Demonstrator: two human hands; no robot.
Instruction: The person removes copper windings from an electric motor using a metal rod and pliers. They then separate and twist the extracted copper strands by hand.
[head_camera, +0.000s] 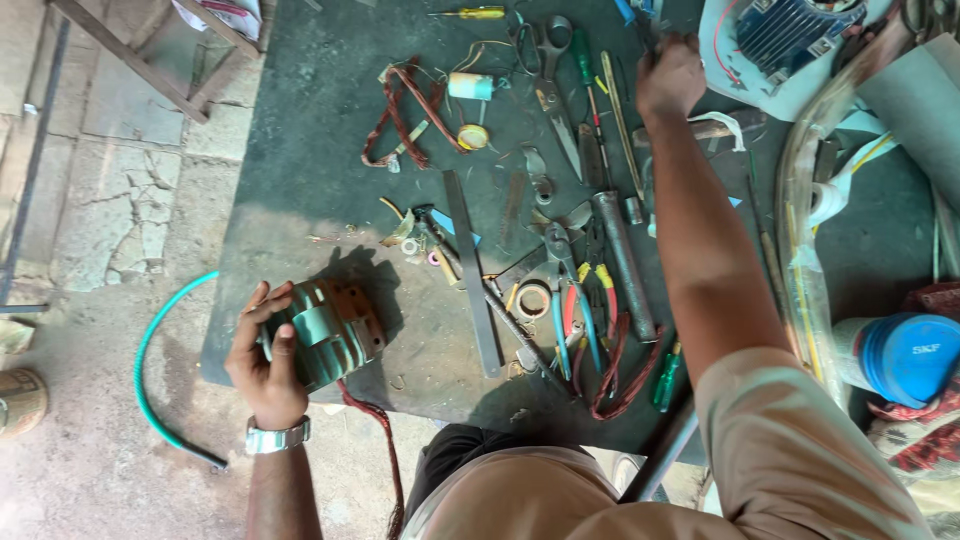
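**Operator:** At the near left corner of the dark work mat (300, 150), item one: a green ribbed motor stator housing (325, 333), lying on its side. My left hand (262, 360), steel wristwatch (274, 436) on the wrist, wraps it, fingers (268, 300) curled over the rim.

**Logger:** And the right hand?

**Operator:** Item two: my right hand (668, 78), reached to the mat's far edge, closed among the tools. I cannot tell what it pinches.

**Logger:** Between the two?

**Operator:** Item three: scissors (550, 85), a flat metal file (472, 270), pliers (565, 290), a yellow-handled screwdriver (470, 13). Off the mat, left: a green hose (150, 350) on the concrete floor (110, 200).
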